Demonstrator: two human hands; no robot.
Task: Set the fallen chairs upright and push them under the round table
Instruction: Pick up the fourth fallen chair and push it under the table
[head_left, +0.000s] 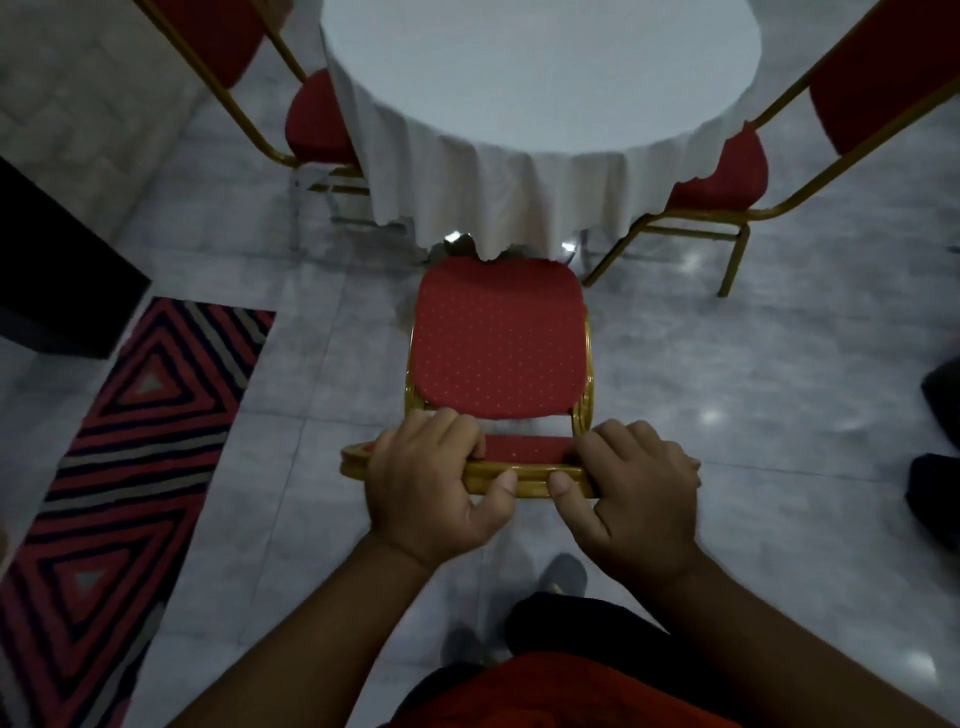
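Observation:
A red-cushioned chair (498, 338) with a gold frame stands upright right in front of me, its seat front just reaching the hanging edge of the white cloth on the round table (540, 78). My left hand (431, 483) and my right hand (634, 488) both grip the gold top rail of its backrest, thumbs toward me. Two more red chairs stand upright at the table: one on the left (317, 124) and one on the right (727, 171), seats partly under the cloth.
A red, black and grey striped rug (119, 457) lies on the tiled floor to my left, beside a dark block of furniture (57, 280). Dark objects (940, 447) sit at the right edge. My feet (561, 577) are below the chair.

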